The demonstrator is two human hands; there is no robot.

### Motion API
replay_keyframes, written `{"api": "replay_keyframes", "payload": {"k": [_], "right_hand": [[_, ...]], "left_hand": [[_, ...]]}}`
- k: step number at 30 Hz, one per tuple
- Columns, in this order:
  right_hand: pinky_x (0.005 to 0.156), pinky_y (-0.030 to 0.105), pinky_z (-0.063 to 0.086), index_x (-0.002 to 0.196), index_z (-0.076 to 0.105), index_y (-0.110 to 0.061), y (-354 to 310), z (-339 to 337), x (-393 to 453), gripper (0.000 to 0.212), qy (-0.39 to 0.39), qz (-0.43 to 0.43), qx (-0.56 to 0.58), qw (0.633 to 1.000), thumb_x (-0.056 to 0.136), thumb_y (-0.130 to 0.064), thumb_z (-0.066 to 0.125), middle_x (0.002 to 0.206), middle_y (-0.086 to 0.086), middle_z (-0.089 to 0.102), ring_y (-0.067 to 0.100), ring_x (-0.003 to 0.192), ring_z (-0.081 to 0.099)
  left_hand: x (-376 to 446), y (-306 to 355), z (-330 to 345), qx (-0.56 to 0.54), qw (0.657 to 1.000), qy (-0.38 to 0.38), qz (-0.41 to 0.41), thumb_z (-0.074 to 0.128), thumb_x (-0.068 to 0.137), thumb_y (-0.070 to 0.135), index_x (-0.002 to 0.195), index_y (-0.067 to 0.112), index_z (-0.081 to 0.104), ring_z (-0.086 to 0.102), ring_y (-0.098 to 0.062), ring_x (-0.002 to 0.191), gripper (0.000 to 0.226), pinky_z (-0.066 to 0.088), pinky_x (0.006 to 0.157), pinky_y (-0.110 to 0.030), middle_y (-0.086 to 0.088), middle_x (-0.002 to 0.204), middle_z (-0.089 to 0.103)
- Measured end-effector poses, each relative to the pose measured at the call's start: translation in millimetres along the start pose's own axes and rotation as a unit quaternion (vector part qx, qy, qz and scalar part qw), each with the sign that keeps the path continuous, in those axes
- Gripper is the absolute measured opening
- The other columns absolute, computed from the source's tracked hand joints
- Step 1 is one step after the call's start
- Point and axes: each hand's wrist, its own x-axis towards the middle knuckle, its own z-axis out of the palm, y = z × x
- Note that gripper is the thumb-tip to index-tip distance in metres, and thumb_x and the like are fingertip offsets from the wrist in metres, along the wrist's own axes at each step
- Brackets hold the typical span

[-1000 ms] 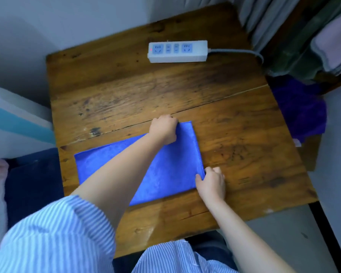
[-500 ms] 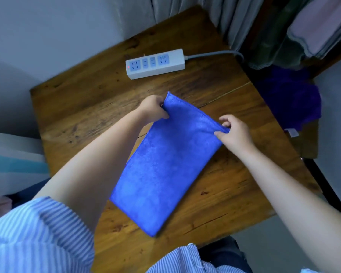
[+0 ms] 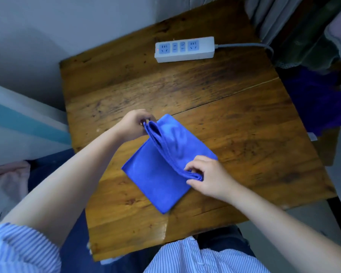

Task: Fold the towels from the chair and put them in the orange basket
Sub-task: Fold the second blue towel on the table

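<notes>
A blue towel (image 3: 158, 174) lies half folded on the wooden table (image 3: 234, 119), its upper part doubled over the lower part. My left hand (image 3: 134, 123) pinches the far end of the doubled edge. My right hand (image 3: 207, 175) pinches the near end of that same edge. The folded flap arches a little above the layer under it. More towels, purple (image 3: 315, 103) and others, lie heaped to the right of the table. No orange basket is in view.
A white power strip (image 3: 184, 49) with a grey cable lies at the back of the table. Curtains hang at the back right. A pale pink cloth (image 3: 6, 186) lies at the left, below a white and teal surface.
The towel was lifted off the table by one short edge, then laid back down with that edge folded over. Both hands kept their hold on the corners and moved toward me.
</notes>
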Motion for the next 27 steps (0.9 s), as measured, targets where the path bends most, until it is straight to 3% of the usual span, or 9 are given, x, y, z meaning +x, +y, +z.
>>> {"api": "replay_keyframes", "payload": {"k": [3, 6, 9, 12, 17, 21, 23, 25, 27], "right_hand": [[0.066, 0.021, 0.034, 0.075, 0.066, -0.005, -8.4, 35.6, -3.0, 0.019, -0.038, -0.019, -0.042, 0.998, 0.058, -0.013, 0.062, 0.067, 0.012, 0.060, 0.013, 0.066, 0.051], [0.064, 0.022, 0.036, 0.070, 0.064, -0.013, -13.1, 65.8, -7.4, 0.018, -0.024, -0.033, -0.101, 0.994, 0.052, -0.018, 0.064, 0.064, 0.003, 0.061, 0.022, 0.060, 0.061], [0.047, 0.018, 0.042, 0.062, 0.062, -0.019, -20.3, 87.5, -11.3, 0.017, -0.006, -0.054, -0.167, 0.984, 0.047, -0.028, 0.063, 0.059, -0.006, 0.058, 0.016, 0.054, 0.060], [0.043, 0.018, 0.041, 0.058, 0.060, -0.019, -24.1, 104.7, -15.7, 0.017, 0.002, -0.085, -0.202, 0.976, 0.047, -0.029, 0.068, 0.058, -0.006, 0.056, 0.015, 0.053, 0.057], [0.041, 0.017, 0.039, 0.053, 0.054, -0.017, -17.8, 129.1, -19.5, 0.036, -0.012, -0.097, -0.260, 0.961, 0.035, -0.019, 0.086, 0.056, -0.004, 0.054, 0.016, 0.050, 0.055], [0.046, 0.017, 0.045, 0.063, 0.059, -0.017, -3.4, 132.6, -23.8, 0.035, -0.042, -0.096, -0.257, 0.961, 0.037, -0.015, 0.083, 0.062, -0.004, 0.056, 0.016, 0.055, 0.056], [0.055, 0.021, 0.047, 0.072, 0.060, -0.015, 3.7, 125.9, -30.4, 0.026, -0.049, -0.132, -0.238, 0.961, 0.050, -0.013, 0.073, 0.071, -0.002, 0.059, 0.015, 0.067, 0.052], [0.067, 0.023, 0.042, 0.080, 0.058, -0.012, 6.3, 110.7, -36.5, 0.016, -0.031, -0.165, -0.220, 0.961, 0.064, -0.013, 0.055, 0.082, 0.003, 0.063, 0.015, 0.080, 0.046], [0.077, 0.027, 0.037, 0.085, 0.051, -0.012, 10.1, 90.3, -38.8, 0.018, 0.036, -0.178, -0.230, 0.956, 0.068, -0.012, 0.046, 0.095, 0.008, 0.063, 0.019, 0.092, 0.047]], "left_hand": [[-21.8, -21.7, 4.0, 0.014, 1.000, 0.011, -0.022, 0.065, 0.066, 0.012, 0.084, 0.005, 0.073, 0.052, -0.020, 0.072, 0.021, 0.036, 0.060, -0.005, 0.000, 0.081, 0.055], [-41.0, -39.3, 11.7, 0.021, 0.998, 0.027, -0.044, 0.065, 0.073, -0.011, 0.086, -0.001, 0.071, 0.046, -0.020, 0.066, 0.018, 0.034, 0.062, -0.011, -0.006, 0.089, 0.054], [-55.5, -53.1, 17.3, 0.018, 0.997, 0.037, -0.065, 0.061, 0.075, -0.013, 0.087, 0.001, 0.071, 0.043, -0.011, 0.062, 0.021, 0.033, 0.062, -0.010, 0.001, 0.082, 0.051], [-68.0, -65.1, 22.5, 0.018, 0.995, 0.047, -0.081, 0.058, 0.074, -0.015, 0.086, 0.002, 0.071, 0.045, -0.021, 0.071, 0.024, 0.035, 0.062, -0.020, 0.003, 0.076, 0.049], [-84.9, -80.4, 37.1, -0.013, 0.995, 0.033, -0.092, 0.053, 0.075, -0.017, 0.099, 0.001, 0.069, 0.052, -0.016, 0.090, 0.034, 0.036, 0.063, -0.013, -0.006, 0.097, 0.062], [-91.0, -78.2, 44.6, -0.079, 0.984, 0.056, -0.150, 0.036, 0.076, -0.022, 0.108, 0.004, 0.065, 0.049, -0.015, 0.097, 0.051, 0.032, 0.072, -0.011, -0.002, 0.102, 0.055], [-94.9, -78.8, 46.3, -0.141, 0.969, 0.088, -0.184, 0.032, 0.078, -0.020, 0.107, 0.004, 0.064, 0.053, -0.019, 0.100, 0.049, 0.034, 0.078, -0.015, -0.003, 0.101, 0.056], [-98.6, -76.1, 49.2, -0.204, 0.947, 0.131, -0.211, 0.035, 0.088, -0.009, 0.115, 0.002, 0.059, 0.054, -0.022, 0.108, 0.037, 0.036, 0.084, -0.021, -0.009, 0.108, 0.059], [-101.2, -71.7, 55.7, -0.169, 0.950, 0.165, -0.206, 0.042, 0.096, 0.009, 0.125, 0.001, 0.052, 0.052, -0.024, 0.117, 0.032, 0.037, 0.094, -0.028, -0.015, 0.124, 0.057]]}}
